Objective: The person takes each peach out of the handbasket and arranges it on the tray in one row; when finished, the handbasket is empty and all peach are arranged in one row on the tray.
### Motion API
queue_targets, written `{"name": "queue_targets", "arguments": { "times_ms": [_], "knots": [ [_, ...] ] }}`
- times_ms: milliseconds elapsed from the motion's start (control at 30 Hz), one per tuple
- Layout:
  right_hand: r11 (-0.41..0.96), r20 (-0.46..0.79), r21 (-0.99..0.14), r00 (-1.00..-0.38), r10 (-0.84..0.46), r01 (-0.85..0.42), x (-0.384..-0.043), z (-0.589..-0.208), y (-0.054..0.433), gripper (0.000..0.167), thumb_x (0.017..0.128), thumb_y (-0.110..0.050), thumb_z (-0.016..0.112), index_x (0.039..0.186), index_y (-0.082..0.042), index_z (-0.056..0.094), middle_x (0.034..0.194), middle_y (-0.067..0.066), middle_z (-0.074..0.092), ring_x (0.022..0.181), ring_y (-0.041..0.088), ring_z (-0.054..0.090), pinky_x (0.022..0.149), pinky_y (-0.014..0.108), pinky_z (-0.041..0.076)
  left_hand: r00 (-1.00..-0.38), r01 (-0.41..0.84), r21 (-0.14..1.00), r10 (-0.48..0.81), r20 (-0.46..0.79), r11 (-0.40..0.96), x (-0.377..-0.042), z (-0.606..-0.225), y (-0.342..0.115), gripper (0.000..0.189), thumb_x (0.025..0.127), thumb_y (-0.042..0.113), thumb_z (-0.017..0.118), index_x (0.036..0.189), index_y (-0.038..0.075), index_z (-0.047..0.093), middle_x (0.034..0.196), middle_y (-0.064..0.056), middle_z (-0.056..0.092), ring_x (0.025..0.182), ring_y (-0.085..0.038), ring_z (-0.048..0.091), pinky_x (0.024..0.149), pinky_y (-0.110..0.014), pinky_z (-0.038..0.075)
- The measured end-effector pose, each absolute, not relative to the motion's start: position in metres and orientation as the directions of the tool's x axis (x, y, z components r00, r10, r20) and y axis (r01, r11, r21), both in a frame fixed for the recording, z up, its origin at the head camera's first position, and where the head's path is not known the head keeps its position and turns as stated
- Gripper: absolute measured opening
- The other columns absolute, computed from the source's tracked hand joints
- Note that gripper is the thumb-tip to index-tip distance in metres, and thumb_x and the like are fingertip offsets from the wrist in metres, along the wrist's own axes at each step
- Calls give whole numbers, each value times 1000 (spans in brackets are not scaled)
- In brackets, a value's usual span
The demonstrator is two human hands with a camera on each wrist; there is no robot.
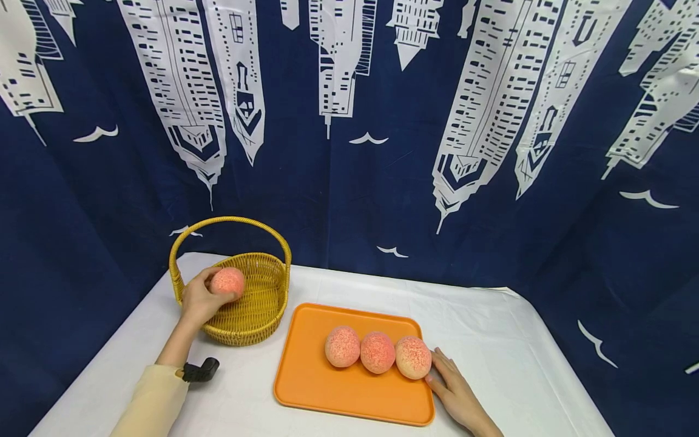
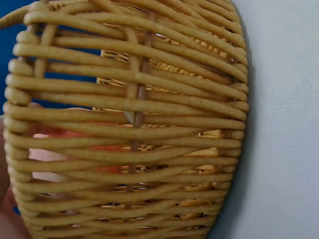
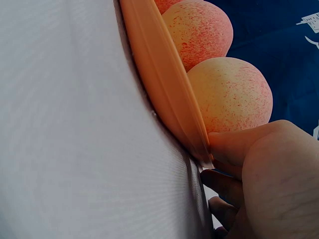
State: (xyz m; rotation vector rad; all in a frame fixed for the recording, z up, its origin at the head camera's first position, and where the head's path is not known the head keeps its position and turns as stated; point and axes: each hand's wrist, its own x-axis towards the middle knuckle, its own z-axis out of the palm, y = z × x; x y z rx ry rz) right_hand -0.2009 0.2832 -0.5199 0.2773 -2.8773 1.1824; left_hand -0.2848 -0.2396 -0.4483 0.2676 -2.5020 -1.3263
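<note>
A pink-red speckled peach (image 1: 228, 283) is in the grip of my left hand (image 1: 201, 298), thumb and fingers around its sides. Hand and peach are at the left part of the wicker basket (image 1: 262, 321), inside its handle. Through the weave in the left wrist view, parts of the peach (image 2: 107, 154) show. Three more peaches sit in a row on an orange tray (image 1: 311, 388): a left one (image 1: 342, 347), a middle one (image 1: 378, 352) and a right one (image 1: 413, 358). My right hand (image 1: 459, 391) rests its fairly straight fingers at the tray's right edge, beside the right peach (image 3: 232, 94).
A white cloth (image 1: 240, 400) covers the table. Behind it hangs a dark blue curtain (image 1: 349, 200) printed with white buildings and birds. The basket's tall arched handle (image 1: 235, 219) rises above its rim. On my left wrist is a black device (image 1: 201, 369).
</note>
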Motion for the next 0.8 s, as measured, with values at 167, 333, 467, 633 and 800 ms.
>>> {"name": "queue_targets", "arguments": {
  "times_ms": [167,333,467,633,800],
  "knots": [
    [704,86,-689,-985,-153,-169,-201,-520,283,61,99,-33,53,145,4,40,153,24,36,147,43,19,99,-5,-8,-930,35,853,-296,219,521,-276,-442,-233,71,77,8,79,140,1,47,132,-27,52,120,-42,50,100,-57,43],
    [703,97,-688,-983,-157,-180,-200,-520,283,60,99,-32,54,145,4,41,152,24,37,147,43,20,99,-5,-8,-923,107,864,-275,271,492,-263,-429,-219,70,75,6,80,137,1,49,131,-24,53,120,-39,51,97,-38,48],
    [704,93,-688,-984,-154,-175,-199,-519,284,60,99,-32,54,145,4,41,152,24,37,146,43,20,100,-5,-8,-930,157,877,-231,286,454,-252,-418,-204,70,74,4,81,136,2,50,132,-21,52,122,-35,51,86,-8,43],
    [703,95,-689,-983,-156,-178,-197,-516,283,60,99,-34,53,145,3,41,152,23,37,147,43,20,107,1,-8,-939,199,878,-171,298,436,-238,-409,-184,70,73,4,82,135,4,51,132,-18,53,121,-33,53,96,-29,50],
    [701,84,-692,-984,-157,-171,-197,-516,283,60,99,-34,53,146,2,41,153,23,36,147,42,19,116,13,-5,-947,220,884,-128,296,413,-226,-409,-164,69,70,5,84,133,7,55,129,-17,56,116,-34,57,96,-44,52]
  ]
}}
